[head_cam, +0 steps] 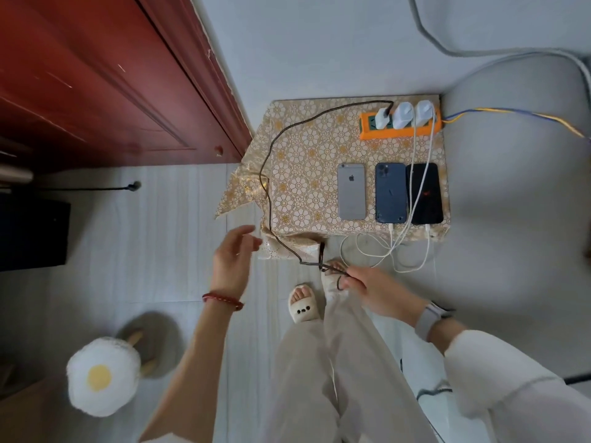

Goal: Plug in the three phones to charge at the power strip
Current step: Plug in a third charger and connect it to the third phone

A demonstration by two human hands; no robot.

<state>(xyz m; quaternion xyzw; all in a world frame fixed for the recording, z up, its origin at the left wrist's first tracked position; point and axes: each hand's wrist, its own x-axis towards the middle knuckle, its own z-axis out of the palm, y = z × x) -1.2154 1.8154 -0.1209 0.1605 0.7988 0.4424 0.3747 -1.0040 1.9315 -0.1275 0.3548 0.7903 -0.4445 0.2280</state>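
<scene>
The right hand (371, 287) pinches the loose end of a dark braided cable (271, 187) just below the front edge of the table (307, 155). The left hand (232, 263) hovers beside it, fingers spread and holding nothing. The cable runs up across the patterned cloth to a white charger (382, 118) in the orange power strip (399, 129). Three phones lie side by side: the silver phone (351, 191) unplugged, the blue phone (390, 193) and black phone (424, 193) each with a white cable attached.
</scene>
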